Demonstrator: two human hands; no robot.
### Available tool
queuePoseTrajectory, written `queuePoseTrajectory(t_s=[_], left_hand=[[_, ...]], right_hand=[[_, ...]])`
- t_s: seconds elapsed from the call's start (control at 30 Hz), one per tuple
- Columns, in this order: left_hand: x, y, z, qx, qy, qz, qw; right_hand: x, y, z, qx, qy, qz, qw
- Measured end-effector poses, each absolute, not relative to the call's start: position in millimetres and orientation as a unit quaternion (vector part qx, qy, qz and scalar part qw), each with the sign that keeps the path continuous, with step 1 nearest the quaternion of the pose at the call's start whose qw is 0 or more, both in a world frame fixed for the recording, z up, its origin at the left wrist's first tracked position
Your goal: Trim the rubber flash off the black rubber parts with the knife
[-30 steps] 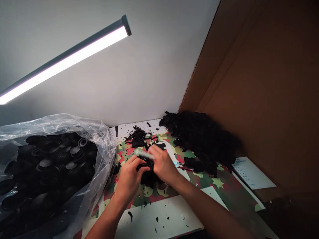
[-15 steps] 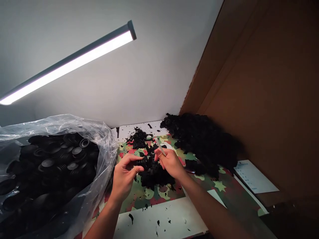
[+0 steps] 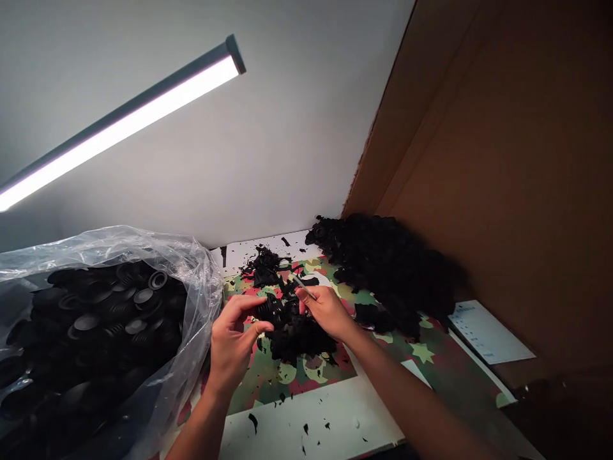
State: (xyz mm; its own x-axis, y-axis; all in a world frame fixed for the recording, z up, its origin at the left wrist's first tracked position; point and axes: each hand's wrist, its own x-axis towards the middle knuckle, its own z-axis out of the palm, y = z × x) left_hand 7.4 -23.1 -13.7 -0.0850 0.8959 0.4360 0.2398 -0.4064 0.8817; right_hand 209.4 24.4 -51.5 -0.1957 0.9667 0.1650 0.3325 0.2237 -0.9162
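A lit tube lamp (image 3: pixel 124 121) slants across a plain grey wall (image 3: pixel 287 128); a brown cardboard sheet (image 3: pixel 502 160) closes the worktop's (image 3: pixel 325 428) right edge.

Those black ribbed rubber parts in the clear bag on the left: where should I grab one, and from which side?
Probably by the round flat cap, coming from above through the clear bag's open right side. The black rubber parts lie heaped, many with caps facing up, and their ribbed bodies are buried among neighbours.

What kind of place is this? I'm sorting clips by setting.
Probably a small workshop bench for hand-trimming rubber parts: a plastic bag full of black caps, a heap of black scraps, and a strip light overhead.
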Motion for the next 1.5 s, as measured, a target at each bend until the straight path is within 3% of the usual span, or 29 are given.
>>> queuePoseTrajectory(t_s=[0.13, 0.27, 0.53, 0.9, 1.03, 1.2, 1.5], left_hand=[[6.0, -20.6, -18.3, 0.618, 0.481, 0.546, 0.298], [7.7, -21.0, -19.6, 0.638, 0.487, 0.525, 0.284], [14.2, -24.5, -20.9, 0.523, 0.499, 0.524, 0.45], [18.3, -24.1, -24.0, 0.439, 0.471, 0.556, 0.526], [16.9, -21.8, -22.2, 0.371, 0.436, 0.586, 0.573], [14.6, -20.8, -18.1, 0.256, 0.366, 0.564, 0.695], [15.0, -25.8, -16.4, 0.256, 0.315, 0.538, 0.739]], right_hand=[[203.5, 17.0, -43.3, -0.44, -0.688, 0.35, 0.46], [191.5, 4.4, -30.0, -0.401, -0.662, 0.453, 0.442], [189.5, -6.4, -20.9, -0.369, -0.562, 0.587, 0.451], [189.3, -8.8, -20.5, -0.358, -0.506, 0.652, 0.436], [189.7, -7.2, -19.6, -0.338, -0.462, 0.673, 0.468], [196.8, 4.6, -27.7, -0.337, -0.363, 0.656, 0.57], [218.9, 27.1, -47.7, -0.461, -0.436, 0.517, 0.574]])
